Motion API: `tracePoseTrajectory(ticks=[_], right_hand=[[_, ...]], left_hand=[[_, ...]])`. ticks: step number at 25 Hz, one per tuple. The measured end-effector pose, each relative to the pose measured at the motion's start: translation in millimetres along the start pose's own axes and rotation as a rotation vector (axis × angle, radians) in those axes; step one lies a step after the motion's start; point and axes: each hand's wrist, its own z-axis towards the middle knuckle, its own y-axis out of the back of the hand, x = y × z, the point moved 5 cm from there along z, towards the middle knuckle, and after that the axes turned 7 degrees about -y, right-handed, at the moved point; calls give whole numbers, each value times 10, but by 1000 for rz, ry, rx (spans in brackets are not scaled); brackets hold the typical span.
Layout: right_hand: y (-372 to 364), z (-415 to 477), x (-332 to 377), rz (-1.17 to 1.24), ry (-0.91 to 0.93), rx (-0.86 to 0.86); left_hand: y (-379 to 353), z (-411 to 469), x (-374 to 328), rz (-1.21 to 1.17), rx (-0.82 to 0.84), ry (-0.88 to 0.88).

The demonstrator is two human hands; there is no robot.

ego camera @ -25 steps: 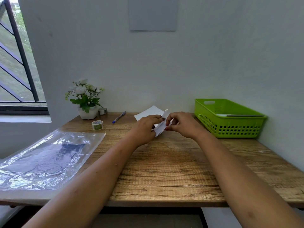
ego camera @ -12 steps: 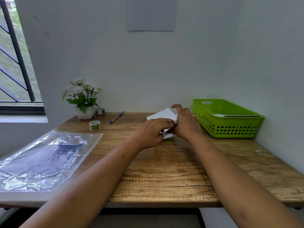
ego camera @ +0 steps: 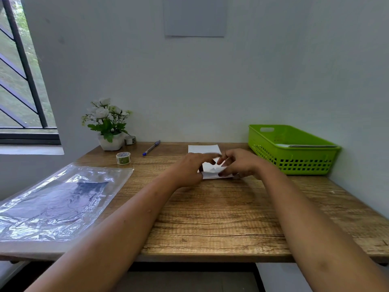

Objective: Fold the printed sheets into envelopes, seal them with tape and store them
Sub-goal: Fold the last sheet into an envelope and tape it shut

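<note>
Wooden table (ego camera: 210, 218) carries: clear plastic bag (ego camera: 59, 199) overhanging left edge, tape roll (ego camera: 123, 158) at its far corner, flower pot (ego camera: 111, 142) plus second tape roll (ego camera: 130, 140) back left, pen (ego camera: 151, 147) beside them, white sheet (ego camera: 203, 149) and folded paper (ego camera: 212, 173) mid-back, green basket (ego camera: 294, 163) back right.

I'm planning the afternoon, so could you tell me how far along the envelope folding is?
Done: flat white paper already lies in the green basket, possibly finished envelopes. In hand: the left hand and right hand are folding a white sheet on the table. Left: taping it, since the tape roll sits untouched, then storing it.
</note>
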Motion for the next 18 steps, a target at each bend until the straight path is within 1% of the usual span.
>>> tracePoseTrajectory(ticks=[1,3,6,8,13,18], right_hand=[[-32,-28,-18,48,-23,80],[-65,-52,-19,5,-15,146],[-86,-59,14,-290,10,103],[-85,-21,17,-362,18,58],[-95,49,1,-380,49,-5],[-184,97,41,-410,82,-74]], left_hand=[[-14,-17,40,-40,17,44],[-48,-47,117,-75,74,125],[-105,-56,211,-40,190,191],[-110,-33,239,-46,188,193],[-96,-26,247,-81,127,204],[-86,-43,209,-36,81,201]])
